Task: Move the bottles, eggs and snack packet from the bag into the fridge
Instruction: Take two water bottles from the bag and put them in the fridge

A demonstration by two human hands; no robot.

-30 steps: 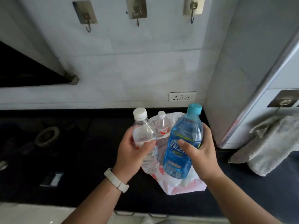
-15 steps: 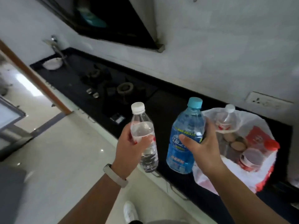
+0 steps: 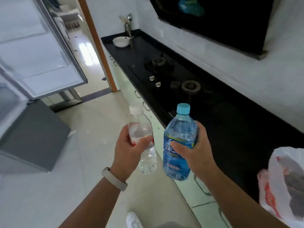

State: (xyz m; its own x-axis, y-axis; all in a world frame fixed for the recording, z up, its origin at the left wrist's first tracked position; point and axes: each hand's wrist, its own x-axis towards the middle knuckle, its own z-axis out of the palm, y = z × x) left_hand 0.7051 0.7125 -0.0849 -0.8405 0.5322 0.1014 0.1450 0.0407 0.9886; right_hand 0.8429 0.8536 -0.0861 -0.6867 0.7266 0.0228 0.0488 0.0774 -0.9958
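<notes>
Item one: our left hand (image 3: 130,150) curls round a clear, white-capped bottle (image 3: 148,160), held upright over the floor just off the black counter's (image 3: 230,120) front edge. Item two: our right hand (image 3: 195,148) wraps the blue bottle (image 3: 179,134), upright above that counter's edge. Item three: white-and-red bag (image 3: 283,155), on the counter's near end; open fridge door (image 3: 41,55), across the floor from the counter.

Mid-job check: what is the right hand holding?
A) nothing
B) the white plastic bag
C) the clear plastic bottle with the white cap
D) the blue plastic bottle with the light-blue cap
D: the right hand grips the blue plastic bottle with the light-blue cap; the left hand holds the clear plastic bottle with the white cap, and the white plastic bag sits on the black counter.
</notes>
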